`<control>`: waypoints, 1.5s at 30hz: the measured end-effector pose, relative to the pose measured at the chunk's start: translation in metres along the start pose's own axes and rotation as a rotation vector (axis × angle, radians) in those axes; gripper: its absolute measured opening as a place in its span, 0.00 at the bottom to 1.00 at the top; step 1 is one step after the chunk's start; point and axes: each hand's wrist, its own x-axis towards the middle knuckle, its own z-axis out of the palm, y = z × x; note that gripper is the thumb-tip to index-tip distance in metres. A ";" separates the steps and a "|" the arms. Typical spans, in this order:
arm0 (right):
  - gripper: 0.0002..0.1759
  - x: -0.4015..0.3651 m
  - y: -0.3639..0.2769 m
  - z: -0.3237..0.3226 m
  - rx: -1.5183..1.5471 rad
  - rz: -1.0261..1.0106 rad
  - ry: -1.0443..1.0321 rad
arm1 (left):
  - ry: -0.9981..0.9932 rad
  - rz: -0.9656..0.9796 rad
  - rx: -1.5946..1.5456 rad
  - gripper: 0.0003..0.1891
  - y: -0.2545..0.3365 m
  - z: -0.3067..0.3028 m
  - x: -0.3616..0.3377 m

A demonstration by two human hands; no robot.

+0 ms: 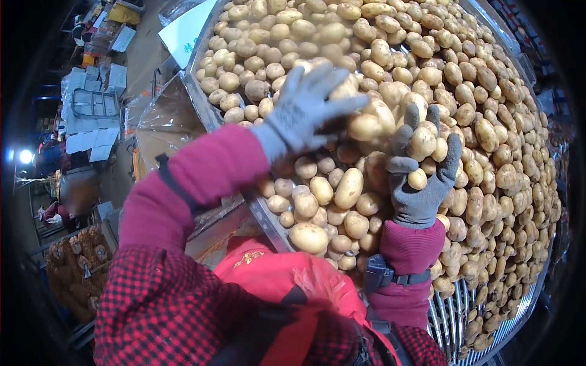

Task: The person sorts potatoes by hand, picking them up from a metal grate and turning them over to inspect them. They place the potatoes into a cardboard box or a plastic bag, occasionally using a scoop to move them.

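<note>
My left hand point(307, 108), in a grey work glove, is slightly blurred over the potatoes. Its fingers are spread, with the back of the glove facing up, and no potato shows in its grasp. Close to its fingertips is a blurred large potato point(370, 122). My right hand point(422, 177), also gloved in grey, lies palm up with its fingers curled around several small potatoes point(422, 144). Around both hands spreads a thick layer of loose yellow-brown potatoes point(350, 188) of mixed sizes.
A metal edge point(267, 218) borders the potatoes on my side. Metal bars point(455, 317) show at the lower right. At left are a clear plastic sheet point(168, 116), white boxes point(91, 137) and net sacks of potatoes point(76, 268). A blurred person point(79, 192) is farther back.
</note>
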 end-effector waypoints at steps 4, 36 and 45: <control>0.32 -0.001 0.003 0.000 -0.116 -0.044 -0.083 | -0.008 -0.016 0.107 0.28 -0.060 0.026 0.045; 0.35 0.000 0.001 -0.013 -0.054 0.028 -0.021 | -0.304 0.113 -0.103 0.28 0.035 -0.053 -0.083; 0.34 -0.035 -0.033 0.017 -0.020 -0.129 0.053 | -0.080 0.166 -0.158 0.29 0.038 0.032 0.023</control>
